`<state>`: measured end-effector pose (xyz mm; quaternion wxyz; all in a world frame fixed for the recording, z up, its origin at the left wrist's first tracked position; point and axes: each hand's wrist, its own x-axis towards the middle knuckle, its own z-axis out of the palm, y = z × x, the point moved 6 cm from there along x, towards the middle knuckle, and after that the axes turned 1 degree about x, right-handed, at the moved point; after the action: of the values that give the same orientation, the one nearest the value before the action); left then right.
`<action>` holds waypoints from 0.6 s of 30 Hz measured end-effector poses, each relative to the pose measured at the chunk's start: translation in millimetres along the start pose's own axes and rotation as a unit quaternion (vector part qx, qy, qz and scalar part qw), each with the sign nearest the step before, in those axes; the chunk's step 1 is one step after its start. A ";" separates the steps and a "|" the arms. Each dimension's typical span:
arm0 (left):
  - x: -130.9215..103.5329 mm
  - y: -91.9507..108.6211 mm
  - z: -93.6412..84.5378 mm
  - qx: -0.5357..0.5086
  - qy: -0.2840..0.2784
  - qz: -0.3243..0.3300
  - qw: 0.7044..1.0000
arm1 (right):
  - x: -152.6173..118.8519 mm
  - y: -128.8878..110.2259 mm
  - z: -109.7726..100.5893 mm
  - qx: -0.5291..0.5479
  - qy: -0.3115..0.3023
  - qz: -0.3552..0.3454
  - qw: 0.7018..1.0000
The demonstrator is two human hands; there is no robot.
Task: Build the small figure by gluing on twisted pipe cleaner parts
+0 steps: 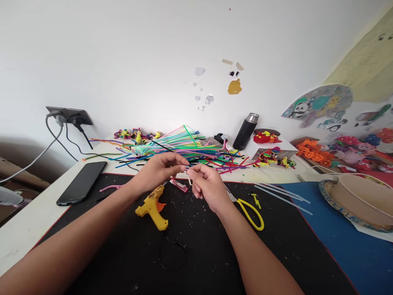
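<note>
My left hand and my right hand meet over the black mat, fingertips pinched close together. Between them is a small pale piece, with a bit of purple at the fingertips; its full shape is hidden. Both hands are closed on it. Just below my left hand lies a yellow glue gun with an orange trigger. A red lighter rests behind the hands' gap. Yellow-handled scissors lie right of my right hand, partly covered by it.
A pile of coloured pipe cleaners lies along the wall. A black flask leans at the back. Left is a phone; right are clear glue sticks, a small yellow piece and a round tray.
</note>
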<state>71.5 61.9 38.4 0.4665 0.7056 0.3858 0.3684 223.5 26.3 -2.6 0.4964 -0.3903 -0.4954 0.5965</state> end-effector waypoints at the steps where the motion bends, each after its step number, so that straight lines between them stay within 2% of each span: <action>1: -0.5 3.2 -0.7 0.013 0.000 0.024 1.000 | -0.3 -0.2 1.0 0.001 -0.005 0.001 1.000; 4: -2.2 8.9 -0.9 0.062 -0.017 0.071 0.995 | -1.1 -0.8 3.2 0.000 -0.014 0.003 1.000; 9: -3.3 10.4 -2.3 0.117 -0.057 0.092 0.987 | -1.0 2.0 4.1 -0.006 -0.024 0.010 1.000; 18: -7.4 14.4 -3.1 0.239 -0.058 0.146 0.958 | -0.2 6.6 3.6 -0.012 -0.024 0.023 0.999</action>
<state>68.5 52.6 51.7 0.2465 0.8655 0.3276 0.2877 218.8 25.3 -8.3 0.4657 -0.3929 -0.5055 0.6109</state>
